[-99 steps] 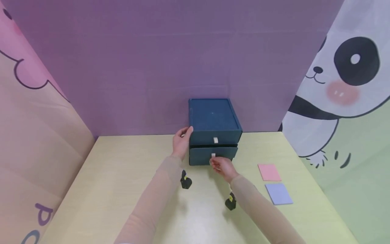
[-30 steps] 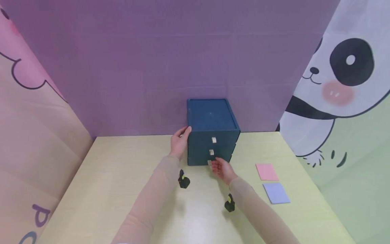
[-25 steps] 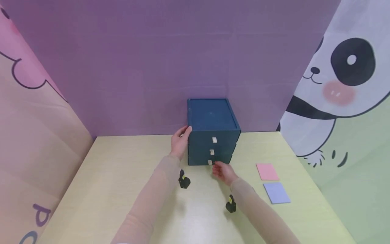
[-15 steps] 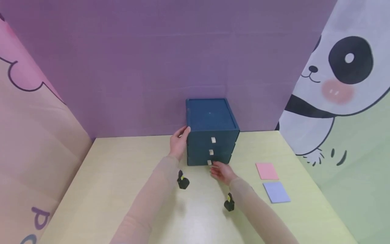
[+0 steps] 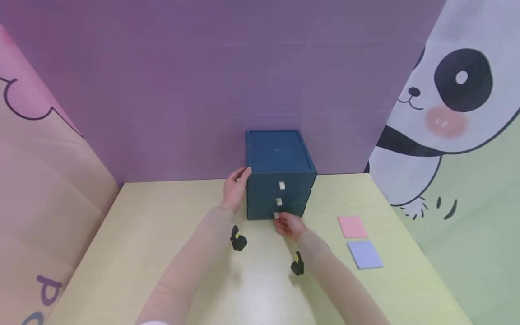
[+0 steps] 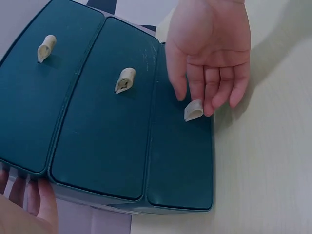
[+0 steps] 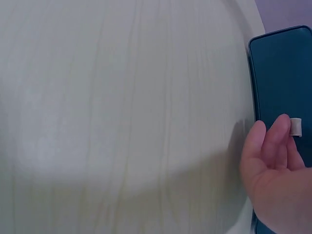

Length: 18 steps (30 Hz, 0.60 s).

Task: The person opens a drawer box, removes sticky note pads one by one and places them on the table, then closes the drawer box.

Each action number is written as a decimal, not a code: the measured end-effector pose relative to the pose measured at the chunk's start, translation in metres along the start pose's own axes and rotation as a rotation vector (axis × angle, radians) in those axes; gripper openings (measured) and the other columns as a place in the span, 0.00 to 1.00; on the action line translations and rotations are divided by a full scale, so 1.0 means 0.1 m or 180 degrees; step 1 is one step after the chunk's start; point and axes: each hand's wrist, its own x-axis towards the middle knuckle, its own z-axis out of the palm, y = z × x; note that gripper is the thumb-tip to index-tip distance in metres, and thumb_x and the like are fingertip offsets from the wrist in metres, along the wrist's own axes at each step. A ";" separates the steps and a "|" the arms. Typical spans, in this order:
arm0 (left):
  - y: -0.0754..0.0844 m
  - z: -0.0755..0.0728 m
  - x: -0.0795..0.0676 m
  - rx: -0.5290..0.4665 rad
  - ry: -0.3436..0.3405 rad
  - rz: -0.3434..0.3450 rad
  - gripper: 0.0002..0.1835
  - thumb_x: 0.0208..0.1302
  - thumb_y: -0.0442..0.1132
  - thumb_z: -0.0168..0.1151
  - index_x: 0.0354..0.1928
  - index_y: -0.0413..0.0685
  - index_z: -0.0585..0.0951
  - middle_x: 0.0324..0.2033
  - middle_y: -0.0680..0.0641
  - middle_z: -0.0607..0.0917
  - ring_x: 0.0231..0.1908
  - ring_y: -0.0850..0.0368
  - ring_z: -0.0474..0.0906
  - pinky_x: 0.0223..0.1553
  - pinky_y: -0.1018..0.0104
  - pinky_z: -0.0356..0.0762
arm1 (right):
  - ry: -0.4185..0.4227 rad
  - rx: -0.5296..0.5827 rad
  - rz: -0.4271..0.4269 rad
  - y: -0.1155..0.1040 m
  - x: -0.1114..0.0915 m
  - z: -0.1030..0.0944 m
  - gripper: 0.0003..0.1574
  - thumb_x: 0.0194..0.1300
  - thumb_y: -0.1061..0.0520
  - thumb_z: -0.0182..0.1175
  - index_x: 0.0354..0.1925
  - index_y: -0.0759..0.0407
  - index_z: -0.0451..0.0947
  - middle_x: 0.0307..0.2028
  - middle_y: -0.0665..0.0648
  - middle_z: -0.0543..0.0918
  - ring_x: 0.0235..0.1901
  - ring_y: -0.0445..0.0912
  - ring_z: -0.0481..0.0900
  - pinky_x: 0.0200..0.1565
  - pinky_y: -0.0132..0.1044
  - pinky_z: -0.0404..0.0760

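A dark blue drawer cabinet [image 5: 280, 151] stands against the back wall with its three drawers pushed in. Each drawer front bears a small pale loop tab. My left hand [image 5: 235, 187] rests against the cabinet's left side, thumb at the upper front corner; in the left wrist view its fingers [image 6: 46, 202] touch that side. My right hand [image 5: 290, 225] is low in front, palm up in the left wrist view. Its fairly straight fingertips are at the right side of the bottom drawer's tab [image 6: 193, 110], not curled round it. The right wrist view shows the tab [image 7: 296, 126] beside the fingertips.
A pink square pad [image 5: 352, 226] and a lavender square pad [image 5: 364, 254] lie on the pale table [image 5: 162, 253], right of the right hand. Small black devices [image 5: 239, 241] hang below both wrists. A purple wall [image 5: 183, 90] closes off the back.
The middle drawer, partly pulled out at first, is now pushed in. My right hand has moved from its tab down to the bottom drawer's tab. My left hand stays at the cabinet's side.
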 end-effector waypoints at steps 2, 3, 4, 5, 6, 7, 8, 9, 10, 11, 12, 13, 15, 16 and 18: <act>0.01 -0.01 0.00 0.0015 -0.0051 -0.0018 0.27 0.67 0.53 0.55 0.63 0.49 0.72 0.58 0.47 0.75 0.58 0.51 0.71 0.61 0.55 0.69 | 0.0018 -0.0014 -0.0027 0.01 0.01 0.01 0.16 0.69 0.62 0.47 0.49 0.73 0.70 0.30 0.55 0.80 0.31 0.43 0.79 0.44 0.38 0.81; 0.02 -0.02 0.00 0.0032 -0.0073 -0.0013 0.26 0.67 0.53 0.55 0.63 0.49 0.72 0.58 0.47 0.75 0.58 0.51 0.71 0.61 0.55 0.69 | 0.0059 -0.0043 -0.0034 0.01 0.02 0.02 0.14 0.69 0.63 0.49 0.48 0.73 0.71 0.29 0.55 0.80 0.30 0.42 0.78 0.42 0.37 0.81; 0.03 -0.02 0.00 0.0043 -0.0089 -0.0007 0.26 0.67 0.53 0.55 0.63 0.49 0.72 0.58 0.47 0.75 0.57 0.51 0.71 0.61 0.55 0.69 | 0.0100 -0.0085 -0.0045 0.02 0.03 0.04 0.13 0.68 0.63 0.51 0.46 0.73 0.72 0.28 0.55 0.80 0.28 0.42 0.78 0.40 0.36 0.81; 0.03 -0.02 0.00 0.0054 -0.0105 0.0005 0.26 0.67 0.53 0.56 0.62 0.49 0.72 0.57 0.46 0.75 0.57 0.51 0.71 0.61 0.55 0.69 | 0.0167 -0.0143 -0.0044 0.03 0.05 0.05 0.13 0.67 0.63 0.52 0.45 0.72 0.73 0.27 0.54 0.80 0.27 0.41 0.78 0.38 0.35 0.81; 0.04 -0.02 0.01 0.0060 -0.0117 0.0016 0.26 0.66 0.53 0.56 0.62 0.49 0.72 0.57 0.46 0.75 0.57 0.51 0.71 0.61 0.55 0.70 | 0.0182 -0.0174 -0.0063 0.05 0.09 0.04 0.11 0.66 0.63 0.54 0.43 0.71 0.74 0.27 0.54 0.80 0.26 0.41 0.77 0.36 0.34 0.81; 0.04 -0.02 0.01 0.0060 -0.0132 0.0020 0.26 0.66 0.52 0.56 0.62 0.48 0.72 0.57 0.46 0.75 0.57 0.51 0.71 0.60 0.55 0.70 | 0.0243 -0.0220 -0.0058 0.07 0.15 0.04 0.11 0.65 0.63 0.55 0.43 0.71 0.74 0.27 0.54 0.80 0.25 0.41 0.77 0.36 0.34 0.80; 0.05 -0.02 0.01 0.0063 -0.0144 0.0022 0.26 0.66 0.52 0.56 0.61 0.48 0.72 0.57 0.46 0.75 0.57 0.51 0.71 0.60 0.55 0.70 | 0.0220 -0.0208 -0.0095 0.10 0.19 0.02 0.10 0.64 0.63 0.57 0.41 0.70 0.75 0.27 0.54 0.80 0.25 0.42 0.77 0.35 0.35 0.80; 0.05 -0.03 0.02 0.0062 -0.0156 0.0021 0.26 0.66 0.52 0.56 0.61 0.48 0.72 0.57 0.46 0.75 0.57 0.51 0.70 0.60 0.55 0.70 | 0.0137 -0.0185 -0.0146 0.19 0.35 -0.04 0.11 0.62 0.61 0.60 0.39 0.70 0.76 0.26 0.55 0.80 0.24 0.43 0.77 0.33 0.35 0.80; 0.05 -0.03 0.02 0.0070 -0.0166 0.0022 0.26 0.66 0.53 0.57 0.61 0.48 0.72 0.57 0.46 0.75 0.58 0.51 0.70 0.60 0.54 0.70 | 0.0158 -0.0191 -0.0141 0.25 0.46 -0.07 0.12 0.61 0.61 0.60 0.39 0.69 0.76 0.27 0.57 0.80 0.24 0.44 0.77 0.34 0.37 0.81; 0.05 -0.03 0.02 0.0078 -0.0173 0.0013 0.26 0.65 0.53 0.57 0.61 0.48 0.72 0.58 0.46 0.75 0.58 0.51 0.70 0.60 0.54 0.70 | 0.0166 -0.0194 -0.0128 0.33 0.59 -0.12 0.13 0.61 0.60 0.62 0.39 0.69 0.76 0.28 0.58 0.81 0.25 0.45 0.78 0.35 0.39 0.81; 0.06 -0.03 0.02 0.0089 -0.0178 0.0000 0.27 0.65 0.54 0.57 0.61 0.48 0.72 0.58 0.46 0.75 0.59 0.51 0.70 0.60 0.54 0.70 | 0.0133 -0.0186 -0.0127 0.40 0.73 -0.17 0.14 0.60 0.58 0.63 0.39 0.69 0.76 0.29 0.60 0.81 0.26 0.46 0.78 0.36 0.41 0.82; 0.06 -0.03 0.02 0.0091 -0.0180 -0.0004 0.28 0.64 0.54 0.58 0.61 0.48 0.72 0.59 0.46 0.74 0.59 0.51 0.70 0.60 0.54 0.70 | 0.0173 -0.0220 -0.0103 0.46 0.82 -0.20 0.16 0.60 0.58 0.63 0.41 0.69 0.76 0.31 0.61 0.82 0.27 0.47 0.79 0.38 0.43 0.82; 0.06 -0.04 0.03 0.0092 -0.0175 -0.0036 0.29 0.63 0.54 0.59 0.61 0.47 0.71 0.59 0.46 0.74 0.59 0.50 0.70 0.60 0.54 0.70 | 0.0166 -0.0285 -0.0084 0.54 1.00 -0.25 0.17 0.59 0.56 0.64 0.40 0.69 0.77 0.31 0.62 0.82 0.27 0.47 0.79 0.37 0.44 0.83; 0.07 -0.04 0.03 0.0093 -0.0170 -0.0057 0.29 0.63 0.54 0.60 0.61 0.47 0.71 0.59 0.46 0.74 0.59 0.50 0.70 0.60 0.55 0.70 | 0.0309 -0.0367 -0.0004 0.49 0.91 -0.20 0.17 0.61 0.57 0.62 0.43 0.70 0.76 0.33 0.62 0.82 0.28 0.47 0.80 0.40 0.45 0.82; 0.07 -0.04 0.03 0.0100 -0.0164 -0.0100 0.30 0.63 0.54 0.60 0.62 0.47 0.70 0.60 0.46 0.73 0.59 0.51 0.70 0.60 0.56 0.70 | 0.0341 -0.0440 -0.0006 0.39 0.73 -0.11 0.16 0.61 0.58 0.61 0.42 0.70 0.76 0.30 0.60 0.82 0.27 0.46 0.79 0.37 0.43 0.83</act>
